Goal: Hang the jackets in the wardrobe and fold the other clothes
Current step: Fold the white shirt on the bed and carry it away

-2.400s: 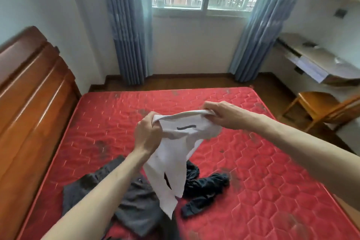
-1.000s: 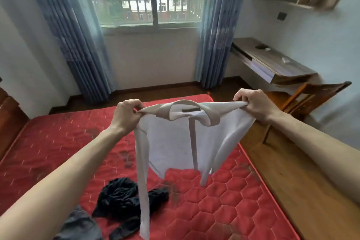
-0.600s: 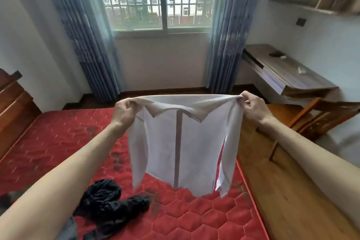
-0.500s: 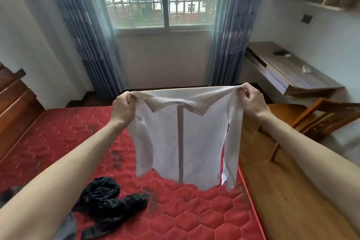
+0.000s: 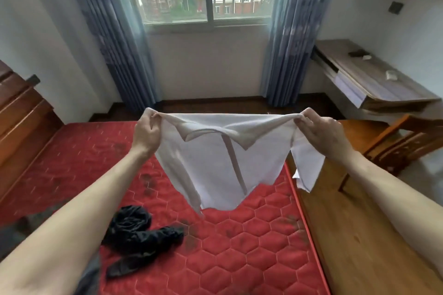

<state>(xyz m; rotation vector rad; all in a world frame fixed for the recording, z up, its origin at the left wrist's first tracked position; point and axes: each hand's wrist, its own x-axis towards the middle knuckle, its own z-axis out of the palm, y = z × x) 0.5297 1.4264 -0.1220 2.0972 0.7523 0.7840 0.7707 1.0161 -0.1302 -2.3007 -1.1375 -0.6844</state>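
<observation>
Left grip [image 5: 146,132], right grip [image 5: 322,135] pinching white shirt [image 5: 215,165] shoulders (stretched between)

White shirt [image 5: 211,163], black garment [image 5: 136,235], red hexagon-quilted mattress [image 5: 239,246].

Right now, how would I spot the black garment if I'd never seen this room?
Find the red mattress. Near its front, left of the hanging white shirt, lies the black garment, crumpled and untouched. Its neighbour is white and held up.
</observation>
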